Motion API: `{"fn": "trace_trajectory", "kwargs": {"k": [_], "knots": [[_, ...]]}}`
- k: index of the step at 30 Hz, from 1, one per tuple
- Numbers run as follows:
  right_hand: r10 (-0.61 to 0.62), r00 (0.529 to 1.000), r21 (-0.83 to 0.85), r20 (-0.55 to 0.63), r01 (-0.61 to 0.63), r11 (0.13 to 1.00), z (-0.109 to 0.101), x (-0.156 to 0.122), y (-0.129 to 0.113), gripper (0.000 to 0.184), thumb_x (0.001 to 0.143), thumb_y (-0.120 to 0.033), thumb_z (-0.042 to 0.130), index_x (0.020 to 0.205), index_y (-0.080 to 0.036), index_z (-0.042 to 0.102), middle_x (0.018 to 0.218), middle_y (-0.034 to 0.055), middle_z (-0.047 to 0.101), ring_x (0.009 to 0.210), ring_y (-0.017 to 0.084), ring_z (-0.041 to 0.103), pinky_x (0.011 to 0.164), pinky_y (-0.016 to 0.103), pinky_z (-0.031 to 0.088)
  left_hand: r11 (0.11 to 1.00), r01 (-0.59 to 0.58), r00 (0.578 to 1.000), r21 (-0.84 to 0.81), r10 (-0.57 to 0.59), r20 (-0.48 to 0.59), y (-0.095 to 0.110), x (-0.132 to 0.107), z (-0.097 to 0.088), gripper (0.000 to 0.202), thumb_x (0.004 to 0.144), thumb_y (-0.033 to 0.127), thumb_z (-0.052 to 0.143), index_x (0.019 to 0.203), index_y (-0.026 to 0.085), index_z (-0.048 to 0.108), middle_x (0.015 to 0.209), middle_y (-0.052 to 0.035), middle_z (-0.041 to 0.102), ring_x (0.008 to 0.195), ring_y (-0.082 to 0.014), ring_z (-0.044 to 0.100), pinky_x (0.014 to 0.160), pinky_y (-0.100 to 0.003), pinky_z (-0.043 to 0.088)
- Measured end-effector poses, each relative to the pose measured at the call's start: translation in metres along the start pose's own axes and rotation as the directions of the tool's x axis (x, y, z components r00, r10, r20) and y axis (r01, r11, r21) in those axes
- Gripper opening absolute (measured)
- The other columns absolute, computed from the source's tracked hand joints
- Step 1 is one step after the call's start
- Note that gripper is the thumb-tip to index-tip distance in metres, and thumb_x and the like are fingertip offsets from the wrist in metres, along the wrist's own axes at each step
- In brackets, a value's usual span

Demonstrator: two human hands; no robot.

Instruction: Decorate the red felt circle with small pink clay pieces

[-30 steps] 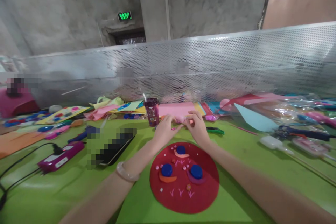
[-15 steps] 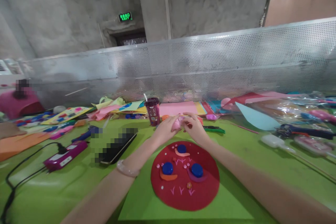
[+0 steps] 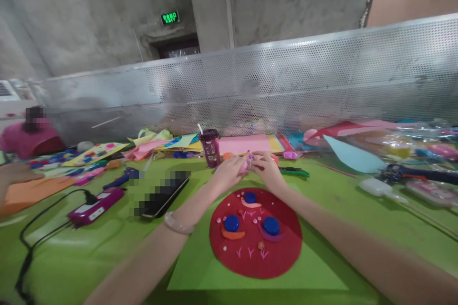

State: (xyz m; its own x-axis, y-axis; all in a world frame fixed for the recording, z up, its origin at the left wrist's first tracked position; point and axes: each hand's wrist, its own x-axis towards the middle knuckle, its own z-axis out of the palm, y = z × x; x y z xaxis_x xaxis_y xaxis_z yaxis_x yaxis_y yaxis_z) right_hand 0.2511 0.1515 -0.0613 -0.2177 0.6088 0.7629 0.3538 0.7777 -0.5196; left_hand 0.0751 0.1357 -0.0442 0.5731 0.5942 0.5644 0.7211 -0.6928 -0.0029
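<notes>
Beyond the red paper circle [image 3: 250, 262], my left hand [image 3: 229, 171] is closed around a small pink lump [image 3: 244, 168] with a shiny, clear-looking edge. My right hand [image 3: 267, 169] meets it from the other side, fingers pinched against the lump; what exactly they grip is partly hidden. On the circle sit blue bottle caps [image 3: 271, 226], each with a curved strip of clay [image 3: 233, 235] at its base. Pink grass-like marks, small dots and a little orange flower [image 3: 261, 246] decorate it too. Green paper [image 3: 200, 267] lies underneath.
Left of my arms lie a phone [image 3: 166, 194], a purple power strip [image 3: 96, 206] and a blue glue gun [image 3: 121, 178]. A lidded drink cup [image 3: 210, 147] stands behind my left hand. Green-handled scissors [image 3: 294, 172] lie to the right. Another person's hand [image 3: 14, 174] rests far left.
My hands have drawn closer together around the pink lump, my right fingers now against it. The view has shifted slightly. Another person's hand has come in at the left edge.
</notes>
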Motion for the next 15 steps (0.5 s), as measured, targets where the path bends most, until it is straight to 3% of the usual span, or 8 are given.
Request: {"fn": "trace_trajectory", "kwargs": {"k": [10,15], "knots": [[0.069,0.993,0.016,-0.095,-0.067,0.998,0.0030,-0.0021,-0.0002,0.010,0.082,-0.027,0.061,0.082,-0.020,0.067,0.114,0.0072,0.053,0.096,0.018,0.055,0.080,0.035,0.049,1.000,0.013,0.999,-0.004,-0.013,-0.047,0.0077,0.0019,0.0011,0.069,0.085,0.024,0.058,0.141,0.014,0.018,0.129,-0.0162,0.050,0.115,-0.0254,0.051,0.096,-0.038,0.042],[0.073,0.995,0.005,-0.064,-0.073,0.997,0.0031,-0.0009,0.0010,0.016,0.086,-0.029,0.058,0.095,-0.016,0.061,0.110,0.0060,0.057,0.096,0.018,0.056,0.079,0.037,0.049,1.000,-0.011,0.999,-0.002,0.011,-0.030,0.0048,0.0007,0.0025,0.068,0.083,0.023,0.061,0.139,0.014,0.024,0.129,-0.0153,0.051,0.117,-0.0263,0.050,0.097,-0.039,0.042]]}}
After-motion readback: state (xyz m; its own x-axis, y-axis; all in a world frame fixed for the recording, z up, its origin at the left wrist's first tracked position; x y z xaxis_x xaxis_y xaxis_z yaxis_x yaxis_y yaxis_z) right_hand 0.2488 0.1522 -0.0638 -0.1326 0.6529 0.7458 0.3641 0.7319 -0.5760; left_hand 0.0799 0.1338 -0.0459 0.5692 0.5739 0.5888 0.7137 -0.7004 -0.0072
